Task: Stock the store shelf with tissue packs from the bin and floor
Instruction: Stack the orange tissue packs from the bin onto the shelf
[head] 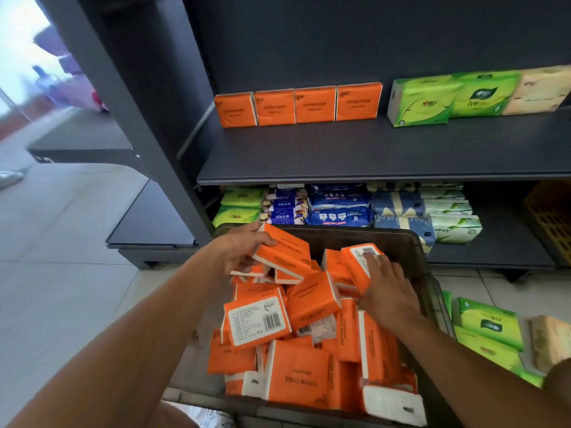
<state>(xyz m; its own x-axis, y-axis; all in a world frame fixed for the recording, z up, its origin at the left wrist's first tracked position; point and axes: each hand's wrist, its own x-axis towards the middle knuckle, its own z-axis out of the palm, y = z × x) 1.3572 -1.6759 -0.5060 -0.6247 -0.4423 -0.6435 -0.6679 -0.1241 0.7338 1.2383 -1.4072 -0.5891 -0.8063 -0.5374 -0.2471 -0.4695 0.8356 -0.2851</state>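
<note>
Dark shelf (370,149), pale floor tiles (61,242). Over the bin (355,236) the left hand (241,251) holds an orange tissue pack (287,251); the right hand (387,291) holds another pack (358,264).

We stand on a floor (61,273) of pale grey tiles. Before us rises a dark grey shelf unit (340,149) with a matte back panel (340,35) and a slanting upright post (129,125). Low dark platforms (154,217) sit to its left. Blurred daylight glares through a bright opening (18,57) at upper left.
</note>
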